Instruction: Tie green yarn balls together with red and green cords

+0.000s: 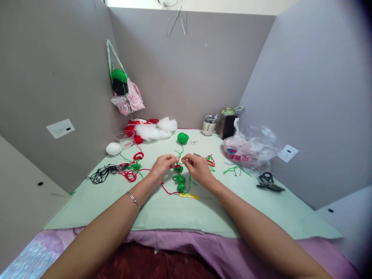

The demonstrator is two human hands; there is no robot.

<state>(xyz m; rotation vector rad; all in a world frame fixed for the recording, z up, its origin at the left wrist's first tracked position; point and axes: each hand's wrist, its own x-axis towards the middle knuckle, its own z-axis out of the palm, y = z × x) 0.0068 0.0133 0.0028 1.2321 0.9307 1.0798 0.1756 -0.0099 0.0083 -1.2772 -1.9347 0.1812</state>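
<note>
My left hand [165, 166] and my right hand [197, 166] face each other over the middle of the table, fingertips pinched on a thin strand of green yarn [180, 154]. That strand leads back toward a green yarn ball [183, 138]. Just below my fingers lies a green and red crocheted piece [178, 169], partly hidden by my left hand. Nearer to me are green crocheted coils [181, 183]. A yellow crochet hook [190, 196] rests in front of them, beside a red yarn end [168, 191]. Behind my right hand an orange-handled tool [211, 163] shows in part.
On the left lie black yarn [106, 173], red yarn [129, 176], a white ball [113, 148] and a clear cup [127, 139]. White stuffing [154, 131] sits at the back. At the right are a tin [209, 125], a plastic bag [244, 149] and a black hair claw [269, 183].
</note>
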